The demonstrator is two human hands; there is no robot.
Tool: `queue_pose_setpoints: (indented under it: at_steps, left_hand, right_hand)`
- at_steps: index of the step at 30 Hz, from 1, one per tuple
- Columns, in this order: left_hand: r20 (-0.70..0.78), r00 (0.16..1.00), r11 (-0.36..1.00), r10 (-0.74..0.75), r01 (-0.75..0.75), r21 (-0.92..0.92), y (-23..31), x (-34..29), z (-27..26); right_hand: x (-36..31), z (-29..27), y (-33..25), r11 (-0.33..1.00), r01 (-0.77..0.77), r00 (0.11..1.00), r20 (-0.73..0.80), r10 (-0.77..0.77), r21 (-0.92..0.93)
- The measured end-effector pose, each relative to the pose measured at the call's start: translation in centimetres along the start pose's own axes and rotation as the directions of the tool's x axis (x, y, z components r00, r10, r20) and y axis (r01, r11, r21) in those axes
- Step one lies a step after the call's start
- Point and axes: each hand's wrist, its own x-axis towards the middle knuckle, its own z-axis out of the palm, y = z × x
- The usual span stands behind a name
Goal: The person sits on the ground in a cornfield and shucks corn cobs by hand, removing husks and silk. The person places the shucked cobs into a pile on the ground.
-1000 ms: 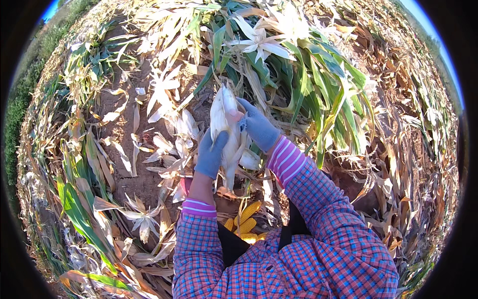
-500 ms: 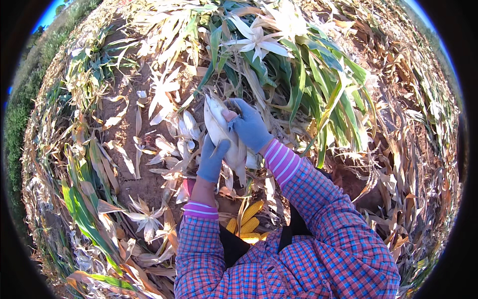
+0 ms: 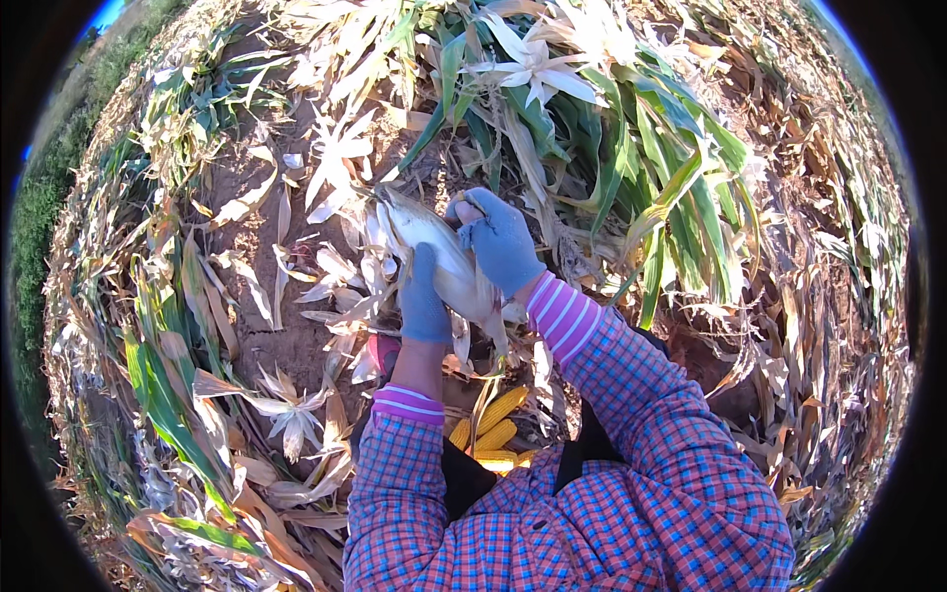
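A corn ear in its pale, dry husk (image 3: 452,259) lies slantwise between my hands, its tip toward the upper left. My left hand (image 3: 422,301), in a blue-grey glove, grips it from the left with the thumb laid along the husk. Just right of the ear, my right hand (image 3: 501,247), gloved the same way, is closed with its fingers curled. A bare fingertip seems to show at its front; whatever those fingers hold is too small to make out. Several husked yellow corn ears (image 3: 501,419) lie on the ground close to my body.
Green and dry corn stalks (image 3: 612,148) are heaped ahead and to the right. An opened empty husk (image 3: 533,69) rests on top of them. Brown soil (image 3: 242,197) and loose dry husks (image 3: 291,409) spread to the left. Green bushes (image 3: 44,217) stand at the far left.
The ear has tipped further to the left, and my left hand's thumb now lies higher along it. My right hand stays closed beside the ear, now slightly apart from its tip.
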Motion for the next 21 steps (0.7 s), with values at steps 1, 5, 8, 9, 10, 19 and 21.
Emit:
queue_pose_setpoints:
  at_steps: [1,5,8,9,10,19,21]
  left_hand:
    - [0.019,1.0,1.0,0.006,-0.005,-0.025,0.1,0.4,-0.4]
    - [-0.012,1.0,0.979,0.017,-0.02,-0.202,-0.4,2.0,-1.9]
    - [-0.114,0.993,0.966,0.023,-0.051,-0.252,-0.3,2.4,-2.1]
    - [-0.146,0.989,0.961,-0.025,-0.016,-0.277,0.0,2.6,-2.4]
    - [-0.176,0.981,0.953,-0.074,0.018,-0.303,0.4,2.9,-2.7]
    - [-0.221,0.966,0.9,-0.137,0.028,-0.436,5.4,2.6,-2.5]
    - [-0.218,0.969,0.926,-0.115,0.025,-0.377,4.5,2.8,-3.3]
  right_hand:
    - [0.1,0.0,0.3,0.996,0.0,1.0,0.021,-0.002,0.09]
    - [0.1,-0.2,1.0,0.93,-0.067,0.991,0.135,0.019,0.361]
    - [0.1,0.2,1.3,0.887,-0.099,0.99,0.136,0.041,0.45]
    - [-0.1,0.0,0.9,0.87,-0.152,0.984,0.152,0.09,0.47]
    - [-0.2,-0.3,0.6,0.849,-0.205,0.976,0.168,0.139,0.487]
    - [-2.2,-1.9,1.2,0.868,0.165,0.587,0.753,0.295,-0.469]
    - [-1.2,-2.3,1.0,0.775,0.145,0.48,0.729,0.488,-0.615]
